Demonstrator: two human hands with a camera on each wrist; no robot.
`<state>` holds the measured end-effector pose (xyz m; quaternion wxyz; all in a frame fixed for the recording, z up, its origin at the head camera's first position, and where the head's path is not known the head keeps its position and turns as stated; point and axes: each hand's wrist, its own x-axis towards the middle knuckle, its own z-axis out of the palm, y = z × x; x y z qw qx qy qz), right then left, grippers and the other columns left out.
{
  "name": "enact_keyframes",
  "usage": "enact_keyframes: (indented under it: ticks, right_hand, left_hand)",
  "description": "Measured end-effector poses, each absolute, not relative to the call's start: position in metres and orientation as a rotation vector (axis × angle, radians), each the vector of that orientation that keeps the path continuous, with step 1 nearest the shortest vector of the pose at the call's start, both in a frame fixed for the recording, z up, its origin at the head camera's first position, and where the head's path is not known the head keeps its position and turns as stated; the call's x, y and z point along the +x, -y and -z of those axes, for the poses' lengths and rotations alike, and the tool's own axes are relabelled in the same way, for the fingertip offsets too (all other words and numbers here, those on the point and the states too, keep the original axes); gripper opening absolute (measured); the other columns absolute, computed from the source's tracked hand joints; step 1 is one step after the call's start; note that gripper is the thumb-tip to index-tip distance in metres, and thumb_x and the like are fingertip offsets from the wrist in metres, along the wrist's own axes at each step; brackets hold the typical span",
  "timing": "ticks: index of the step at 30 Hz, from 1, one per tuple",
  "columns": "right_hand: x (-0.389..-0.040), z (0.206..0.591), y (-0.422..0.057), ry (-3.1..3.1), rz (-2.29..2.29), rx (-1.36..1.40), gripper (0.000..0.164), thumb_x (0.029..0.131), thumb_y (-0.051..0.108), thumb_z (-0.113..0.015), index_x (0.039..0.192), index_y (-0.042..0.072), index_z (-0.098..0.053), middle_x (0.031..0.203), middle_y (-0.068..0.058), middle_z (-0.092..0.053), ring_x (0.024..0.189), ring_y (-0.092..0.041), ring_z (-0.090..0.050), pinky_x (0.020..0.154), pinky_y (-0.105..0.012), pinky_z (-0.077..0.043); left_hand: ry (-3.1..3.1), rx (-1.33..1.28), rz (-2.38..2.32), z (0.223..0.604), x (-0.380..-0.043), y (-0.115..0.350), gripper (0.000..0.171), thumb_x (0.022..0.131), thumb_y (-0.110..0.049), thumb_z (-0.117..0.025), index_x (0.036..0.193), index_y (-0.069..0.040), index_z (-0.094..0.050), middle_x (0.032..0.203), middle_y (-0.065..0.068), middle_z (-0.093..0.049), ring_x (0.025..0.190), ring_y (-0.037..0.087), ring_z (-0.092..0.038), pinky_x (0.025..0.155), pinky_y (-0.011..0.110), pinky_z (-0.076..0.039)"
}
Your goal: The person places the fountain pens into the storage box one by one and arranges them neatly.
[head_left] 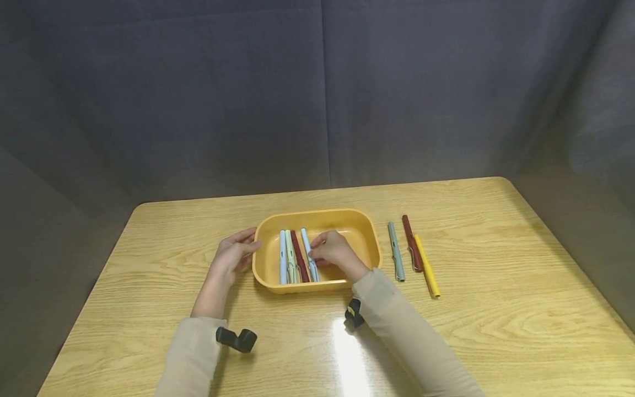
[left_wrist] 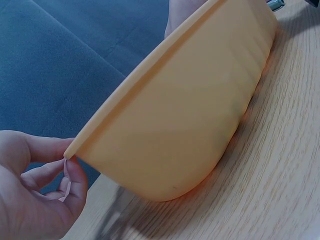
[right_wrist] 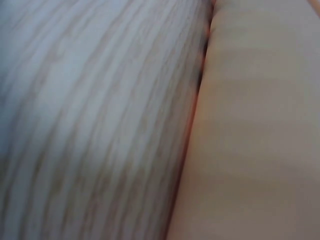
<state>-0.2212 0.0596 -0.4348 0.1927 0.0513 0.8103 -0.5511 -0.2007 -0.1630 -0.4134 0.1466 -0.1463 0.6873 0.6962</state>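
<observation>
A yellow plastic basket stands on the table, its wall filling the left wrist view. My left hand pinches the basket's left rim between thumb and fingers. Reaching in over the front rim, my right hand holds a light blue pen by its side, the pen leaning slightly. Left of that pen lie a dark red pen, a pale green pen and another light blue pen, side by side. Only table and basket wall show in the right wrist view; the right hand is out of sight there.
Right of the basket, on the wooden table, lie a grey-green pen, a second dark red pen and a yellow pen; the last two lie close together. A dark curtain hangs behind the table.
</observation>
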Motion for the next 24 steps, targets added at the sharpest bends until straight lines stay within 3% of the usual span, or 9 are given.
enact_keyframes:
  ticks: [9, 24]
  right_hand:
    - [-0.2199, 0.4318, -0.0603, -2.292, 1.532, 0.128, 0.02, 0.083, -0.001, -0.068, 0.101, -0.007, -0.062, 0.085, -0.007, -0.058, 0.065, -0.014, -0.061, 0.068, -0.027, -0.06]
    - [-0.2225, 0.4318, -0.0613, -2.278, 1.588, 0.135, 0.024, 0.085, 0.002, -0.063, 0.107, -0.007, -0.062, 0.096, -0.02, -0.068, 0.066, -0.015, -0.063, 0.07, -0.029, -0.061]
  left_hand:
    - [-1.978, -0.421, -2.014, 0.4122, -0.2013, 0.163, 0.055, 0.092, -0.005, -0.058, 0.144, -0.007, -0.04, 0.135, 0.005, -0.047, 0.091, 0.0, -0.058, 0.073, 0.011, -0.05]
    - [-1.973, -0.408, -2.028, 0.4125, -0.2003, 0.1639, 0.055, 0.092, -0.004, -0.059, 0.144, -0.007, -0.041, 0.129, 0.002, -0.05, 0.092, 0.001, -0.059, 0.073, 0.011, -0.05]
